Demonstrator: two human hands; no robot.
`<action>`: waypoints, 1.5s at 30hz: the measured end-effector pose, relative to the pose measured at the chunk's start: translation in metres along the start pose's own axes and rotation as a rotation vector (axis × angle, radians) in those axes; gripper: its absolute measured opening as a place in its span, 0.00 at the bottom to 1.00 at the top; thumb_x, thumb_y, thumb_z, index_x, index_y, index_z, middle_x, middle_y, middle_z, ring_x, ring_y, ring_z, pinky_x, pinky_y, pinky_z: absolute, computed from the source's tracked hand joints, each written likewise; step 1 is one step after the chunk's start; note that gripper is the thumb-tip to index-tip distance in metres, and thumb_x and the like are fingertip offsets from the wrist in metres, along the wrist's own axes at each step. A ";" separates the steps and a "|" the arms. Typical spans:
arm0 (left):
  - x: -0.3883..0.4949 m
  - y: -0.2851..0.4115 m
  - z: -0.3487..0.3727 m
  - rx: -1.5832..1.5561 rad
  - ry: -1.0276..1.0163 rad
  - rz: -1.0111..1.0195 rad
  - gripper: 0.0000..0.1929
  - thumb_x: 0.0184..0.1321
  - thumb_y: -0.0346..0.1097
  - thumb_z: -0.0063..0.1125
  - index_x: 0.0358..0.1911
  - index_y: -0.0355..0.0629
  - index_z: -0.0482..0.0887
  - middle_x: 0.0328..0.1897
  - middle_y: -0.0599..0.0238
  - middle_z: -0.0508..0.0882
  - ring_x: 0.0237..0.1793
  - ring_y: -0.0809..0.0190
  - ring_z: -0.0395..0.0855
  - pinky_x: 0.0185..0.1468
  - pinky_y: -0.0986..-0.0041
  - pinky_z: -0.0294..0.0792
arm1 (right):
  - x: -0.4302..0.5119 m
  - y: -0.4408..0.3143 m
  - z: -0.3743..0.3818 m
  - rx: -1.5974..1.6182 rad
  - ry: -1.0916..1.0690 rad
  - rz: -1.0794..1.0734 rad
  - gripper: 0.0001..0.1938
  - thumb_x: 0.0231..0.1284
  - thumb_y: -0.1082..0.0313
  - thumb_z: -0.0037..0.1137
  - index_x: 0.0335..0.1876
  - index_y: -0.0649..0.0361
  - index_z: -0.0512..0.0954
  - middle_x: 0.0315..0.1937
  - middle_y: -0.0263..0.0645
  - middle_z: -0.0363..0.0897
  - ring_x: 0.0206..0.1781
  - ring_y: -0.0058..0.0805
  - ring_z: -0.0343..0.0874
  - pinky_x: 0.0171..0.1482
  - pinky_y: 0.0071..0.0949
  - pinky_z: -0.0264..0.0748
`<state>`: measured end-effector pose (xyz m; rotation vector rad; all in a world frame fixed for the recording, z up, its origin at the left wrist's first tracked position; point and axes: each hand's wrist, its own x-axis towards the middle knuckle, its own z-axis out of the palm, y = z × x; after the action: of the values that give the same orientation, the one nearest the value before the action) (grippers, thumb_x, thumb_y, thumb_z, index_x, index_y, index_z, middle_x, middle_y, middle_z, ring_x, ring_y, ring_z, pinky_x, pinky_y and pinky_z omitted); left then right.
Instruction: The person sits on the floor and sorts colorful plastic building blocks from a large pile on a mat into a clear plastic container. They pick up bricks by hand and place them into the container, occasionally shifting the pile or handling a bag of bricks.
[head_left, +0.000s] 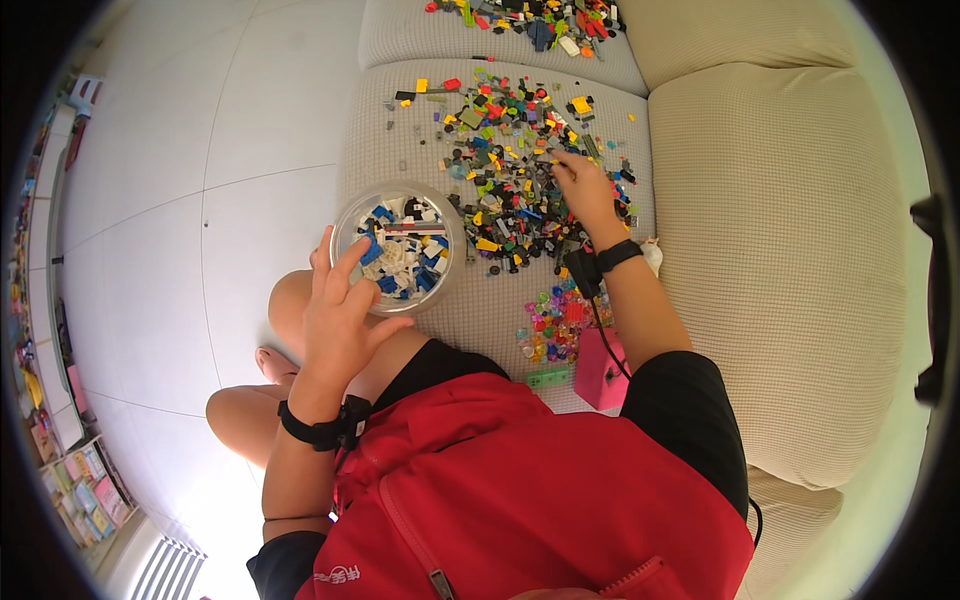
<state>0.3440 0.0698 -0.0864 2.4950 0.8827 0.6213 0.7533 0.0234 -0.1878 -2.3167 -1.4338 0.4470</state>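
Note:
My left hand (337, 307) is over the near left rim of a round clear plastic tub (454, 262), its fingers spread. One fingertip is at a blue toy brick (370, 252) inside; whether it touches the brick is unclear. White, blue and some black pieces (401, 262) fill the tub, with a long grey and red piece (415, 228) across them. My right hand (583, 187) reaches into a wide spread of mixed toy building bricks (517, 180) on the sofa seat. Its thumb and forefinger are close together by grey pieces; I cannot tell whether it holds one.
Another brick pile (540, 26) lies on the farther sofa cushion (405, 37). Near my right forearm are colourful translucent beads (555, 322), a pink box (600, 371) and a green piece (547, 377). A black cable (609, 337) hangs from the right wristband (619, 256). Tiled floor (262, 120) lies left.

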 end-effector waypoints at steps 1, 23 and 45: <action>0.000 0.000 0.000 -0.006 0.001 -0.004 0.26 0.31 0.39 0.85 0.27 0.43 0.74 0.70 0.59 0.74 0.75 0.30 0.59 0.57 0.49 0.75 | 0.004 -0.002 -0.010 0.151 0.013 0.118 0.17 0.69 0.62 0.58 0.61 0.55 0.81 0.60 0.50 0.80 0.62 0.50 0.79 0.63 0.44 0.76; -0.002 0.001 0.001 -0.038 -0.002 -0.034 0.25 0.32 0.41 0.84 0.26 0.44 0.75 0.70 0.59 0.74 0.78 0.33 0.57 0.69 0.46 0.67 | 0.068 0.064 0.025 -0.321 0.000 -0.147 0.08 0.51 0.82 0.62 0.37 0.64 0.82 0.37 0.52 0.84 0.38 0.49 0.84 0.42 0.44 0.81; -0.002 0.003 0.002 0.033 -0.012 -0.014 0.25 0.33 0.38 0.84 0.29 0.44 0.74 0.71 0.62 0.73 0.78 0.36 0.58 0.55 0.54 0.79 | -0.069 -0.206 -0.017 0.672 -0.002 -0.688 0.12 0.59 0.77 0.65 0.49 0.62 0.82 0.43 0.38 0.85 0.43 0.31 0.86 0.44 0.26 0.81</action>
<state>0.3453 0.0661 -0.0869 2.5170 0.9127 0.5911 0.5707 0.0425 -0.0704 -1.2180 -1.6382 0.5936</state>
